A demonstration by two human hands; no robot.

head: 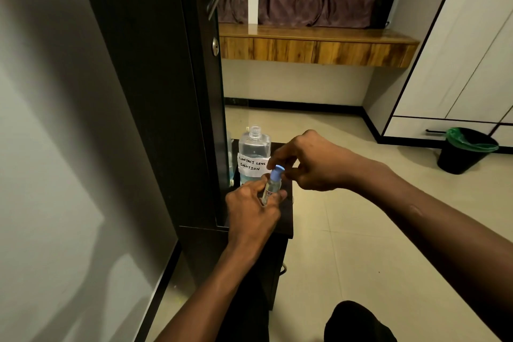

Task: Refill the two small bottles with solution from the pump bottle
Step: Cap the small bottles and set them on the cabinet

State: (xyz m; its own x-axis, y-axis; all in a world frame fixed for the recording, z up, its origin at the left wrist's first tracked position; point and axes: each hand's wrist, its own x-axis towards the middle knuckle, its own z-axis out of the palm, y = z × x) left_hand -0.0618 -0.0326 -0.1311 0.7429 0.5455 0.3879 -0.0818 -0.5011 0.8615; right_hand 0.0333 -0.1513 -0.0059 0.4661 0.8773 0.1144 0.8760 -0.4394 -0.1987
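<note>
A small clear bottle [268, 189] with a blue cap [276, 171] is held tilted in my left hand [251, 209], just above a small dark table [287, 219]. The fingertips of my right hand [308, 164] pinch the blue cap from above. Behind them on the table stands the large clear bottle [254, 147], its neck open with no pump on it, and a white paper label reads "contact lens solution". It holds clear liquid. A second small bottle is not visible.
A dark wardrobe door [155, 91] with a metal handle stands right against the table on the left. A black bin [469, 148] with a green liner sits on the tiled floor at the right. A wooden shelf [319, 47] runs along the back wall.
</note>
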